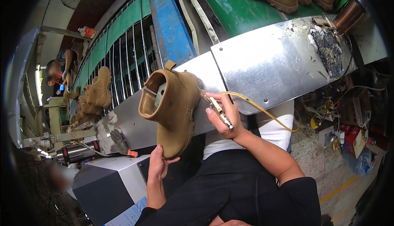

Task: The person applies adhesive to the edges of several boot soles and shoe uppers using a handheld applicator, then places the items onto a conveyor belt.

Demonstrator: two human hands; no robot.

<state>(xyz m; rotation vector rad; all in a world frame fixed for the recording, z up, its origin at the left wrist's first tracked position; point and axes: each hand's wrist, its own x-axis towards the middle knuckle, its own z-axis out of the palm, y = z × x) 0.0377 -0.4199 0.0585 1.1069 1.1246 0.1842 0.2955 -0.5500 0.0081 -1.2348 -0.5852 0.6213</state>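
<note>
Above the near edge of a metal table (pixel 266 61), a tan boot (pixel 176 103) is being held against a pointed tool.
The left hand (pixel 159 163) is pinching the boot's toe between thumb and fingers, while the right hand (pixel 225 117) is gripping a hand tool (pixel 219 111) (a yellow hose (pixel 262 110) is trailing beside it), its tip aiming at the boot's right side. The boot is looking largely assembled, upper and sole already together; how much work is left, one cannot tell. The toe is overhanging the edge; bare metal is leaving open room rightward.
</note>
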